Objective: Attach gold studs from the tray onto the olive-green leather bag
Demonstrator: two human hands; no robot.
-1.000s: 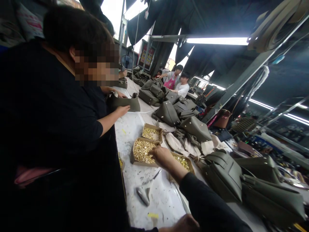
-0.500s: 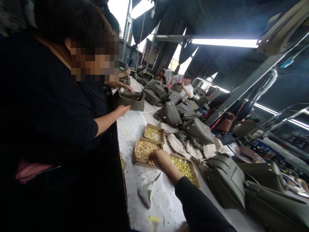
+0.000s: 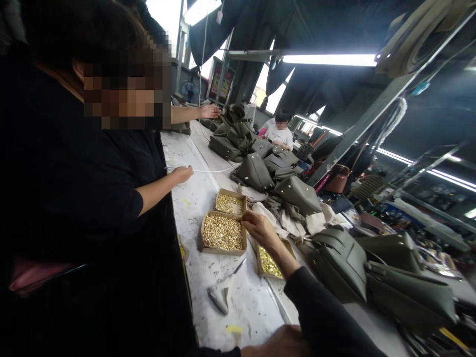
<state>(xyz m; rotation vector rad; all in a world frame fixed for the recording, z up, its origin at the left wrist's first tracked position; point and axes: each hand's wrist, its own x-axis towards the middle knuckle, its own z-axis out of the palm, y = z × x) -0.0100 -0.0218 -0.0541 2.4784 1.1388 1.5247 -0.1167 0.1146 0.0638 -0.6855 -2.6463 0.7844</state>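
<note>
My right hand (image 3: 262,230) is at the right rim of a cardboard box (image 3: 223,252) full of small gold-coloured metal pieces (image 3: 223,231). Its thumb and fingers are pinched together; anything between them is too small to see. Under my right wrist is a second box (image 3: 260,270) of shiny gold-coloured pieces, partly covered by the arm. A third box (image 3: 243,203) with fewer gold pieces stands just behind the first. At the bottom edge, my left hand (image 3: 277,343) is blurred and cut off, so its fingers cannot be made out.
Dark green bags (image 3: 336,263) are heaped along the right of the white table (image 3: 256,317). A grey cone-shaped scrap (image 3: 221,297) and a thin metal tool (image 3: 240,266) lie near the boxes. At left a co-worker in black (image 3: 74,173) reaches toward the bag pile; another person (image 3: 280,131) sits farther back.
My right hand has lifted from the gold pieces and moved right to the box's rim. My left hand has come into view below. The co-worker no longer holds the bag and stretches an arm out.
</note>
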